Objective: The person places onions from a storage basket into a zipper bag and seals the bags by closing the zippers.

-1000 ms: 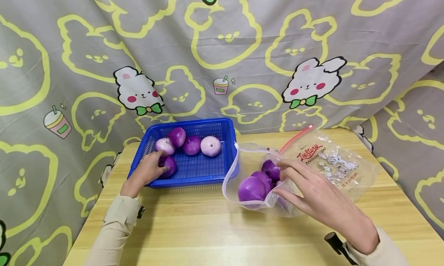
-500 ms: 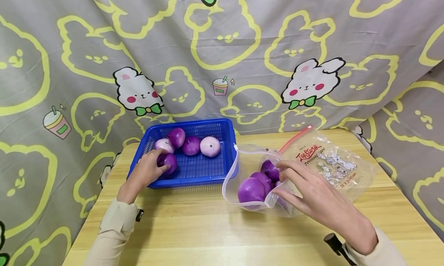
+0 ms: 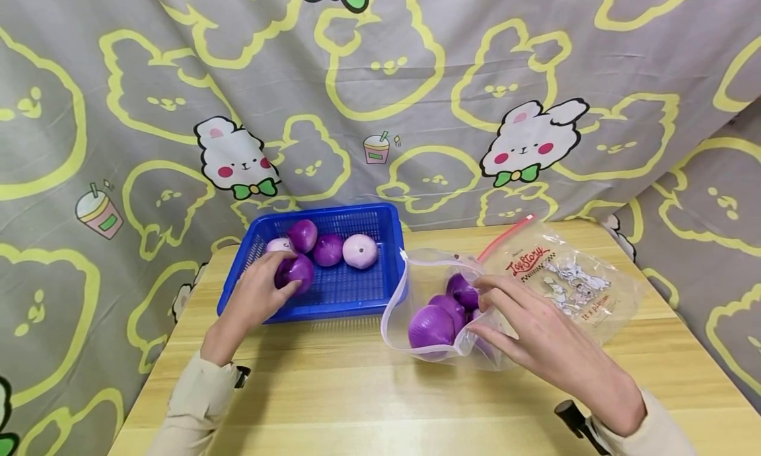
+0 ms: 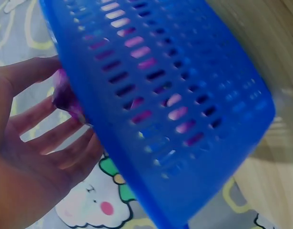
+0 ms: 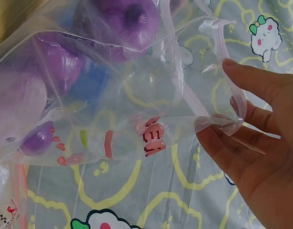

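left hand (image 3: pixel 255 294) gripping a purple onion (image 3: pixel 299 271), left side of the blue basket (image 3: pixel 349 287) | onion just shifted a bit far-right, so probably coming loose | right hand (image 3: pixel 532 320) pinching the clear bag (image 3: pixel 389 324) at its mouth

My left hand (image 3: pixel 252 294) covers part of the purple onion (image 3: pixel 298 273) it grips; a pale onion (image 3: pixel 278 244) beyond is partly hidden. From that wrist, the basket (image 4: pixel 184 186) blocks my fingertips. Left of my right hand (image 3: pixel 541 324), onions (image 3: pixel 450 309) overlap inside the open bag (image 3: pixel 423 275), so I can't fairly count them.
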`<state>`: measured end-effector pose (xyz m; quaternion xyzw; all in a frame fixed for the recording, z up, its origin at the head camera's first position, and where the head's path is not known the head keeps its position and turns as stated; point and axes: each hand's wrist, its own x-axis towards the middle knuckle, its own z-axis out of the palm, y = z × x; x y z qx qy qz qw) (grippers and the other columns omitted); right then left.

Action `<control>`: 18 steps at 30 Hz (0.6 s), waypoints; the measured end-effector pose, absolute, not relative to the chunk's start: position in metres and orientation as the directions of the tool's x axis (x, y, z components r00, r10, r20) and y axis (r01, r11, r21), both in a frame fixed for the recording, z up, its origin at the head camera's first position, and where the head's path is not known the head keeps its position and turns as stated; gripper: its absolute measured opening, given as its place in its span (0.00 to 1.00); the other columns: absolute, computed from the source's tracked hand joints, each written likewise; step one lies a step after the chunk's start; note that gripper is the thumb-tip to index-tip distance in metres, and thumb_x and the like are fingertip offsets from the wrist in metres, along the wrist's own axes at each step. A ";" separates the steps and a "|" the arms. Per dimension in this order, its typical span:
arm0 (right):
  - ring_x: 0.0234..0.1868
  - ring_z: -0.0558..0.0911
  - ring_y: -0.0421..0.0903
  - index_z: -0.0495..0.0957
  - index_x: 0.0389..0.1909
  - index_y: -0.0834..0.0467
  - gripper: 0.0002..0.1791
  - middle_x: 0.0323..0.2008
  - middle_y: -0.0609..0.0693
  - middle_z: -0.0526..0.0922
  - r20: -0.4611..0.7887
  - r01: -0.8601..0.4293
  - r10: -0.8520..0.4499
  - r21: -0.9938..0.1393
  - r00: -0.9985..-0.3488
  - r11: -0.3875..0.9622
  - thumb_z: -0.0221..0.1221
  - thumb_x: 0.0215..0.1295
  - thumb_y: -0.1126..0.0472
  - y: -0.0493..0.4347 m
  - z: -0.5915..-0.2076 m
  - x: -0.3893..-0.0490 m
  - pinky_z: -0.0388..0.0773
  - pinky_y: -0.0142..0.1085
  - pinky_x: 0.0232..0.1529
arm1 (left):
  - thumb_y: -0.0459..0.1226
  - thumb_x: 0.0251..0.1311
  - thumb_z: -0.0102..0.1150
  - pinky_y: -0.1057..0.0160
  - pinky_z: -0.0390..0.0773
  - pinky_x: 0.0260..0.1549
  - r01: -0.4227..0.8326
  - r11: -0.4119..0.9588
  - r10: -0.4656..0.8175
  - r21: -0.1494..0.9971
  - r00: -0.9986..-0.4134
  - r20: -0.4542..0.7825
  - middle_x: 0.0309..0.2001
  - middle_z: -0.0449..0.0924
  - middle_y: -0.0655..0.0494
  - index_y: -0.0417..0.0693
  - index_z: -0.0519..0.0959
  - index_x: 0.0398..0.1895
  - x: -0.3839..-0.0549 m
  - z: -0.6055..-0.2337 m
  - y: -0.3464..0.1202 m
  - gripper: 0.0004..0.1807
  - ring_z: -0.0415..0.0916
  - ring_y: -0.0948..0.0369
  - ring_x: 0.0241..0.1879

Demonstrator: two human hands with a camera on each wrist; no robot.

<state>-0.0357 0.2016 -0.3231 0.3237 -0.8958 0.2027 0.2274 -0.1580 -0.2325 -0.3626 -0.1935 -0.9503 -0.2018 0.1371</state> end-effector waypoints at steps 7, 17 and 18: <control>0.55 0.79 0.44 0.79 0.42 0.52 0.13 0.58 0.50 0.78 0.546 -0.675 -0.485 -0.220 -0.684 0.704 0.66 0.63 0.49 0.203 -0.324 -0.035 0.78 0.38 0.53 | 0.38 0.55 0.73 0.41 0.76 0.53 0.483 0.818 0.343 0.313 -0.846 0.407 0.57 0.77 0.41 0.44 0.76 0.57 -0.144 -0.353 -0.215 0.27 0.75 0.44 0.56; 0.54 0.79 0.44 0.79 0.42 0.52 0.13 0.57 0.51 0.78 0.544 -0.673 -0.482 -0.226 -0.687 0.704 0.67 0.62 0.51 0.204 -0.325 -0.035 0.79 0.38 0.51 | 0.41 0.54 0.74 0.42 0.75 0.56 0.543 0.791 0.390 0.281 -0.803 0.452 0.59 0.76 0.45 0.44 0.76 0.59 -0.126 -0.337 -0.192 0.29 0.73 0.46 0.59; 0.53 0.80 0.44 0.79 0.43 0.53 0.14 0.57 0.51 0.78 0.545 -0.672 -0.481 -0.225 -0.687 0.705 0.67 0.62 0.51 0.204 -0.325 -0.034 0.79 0.38 0.51 | 0.41 0.54 0.74 0.43 0.75 0.57 0.551 0.787 0.395 0.276 -0.795 0.460 0.59 0.76 0.45 0.44 0.76 0.58 -0.125 -0.335 -0.190 0.29 0.73 0.47 0.59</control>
